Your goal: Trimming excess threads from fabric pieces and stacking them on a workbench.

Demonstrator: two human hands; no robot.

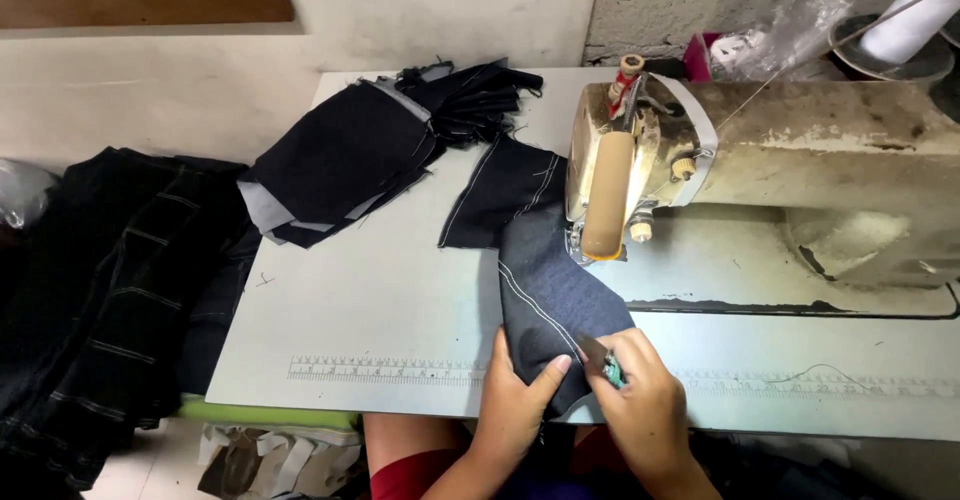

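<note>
A dark blue denim piece [548, 285] with pale stitching runs from under the head of an old cream sewing machine [640, 150] down to the table's front edge. My left hand [515, 405] grips the lower left corner of this denim, thumb on top. My right hand [640, 400] holds a small thread snipper [603, 360] with a teal handle, its blade touching the denim's lower right edge. A second stitched denim piece [500, 190] trails off behind the machine to the left.
A stack of cut dark denim pieces [345, 155] lies at the table's back left. More dark garments [100, 290] hang off the left side. A printed ruler strip [380, 368] runs along the pale table's front edge. Thread cone [915, 20] and plastic bag [790, 30] stand at the back right.
</note>
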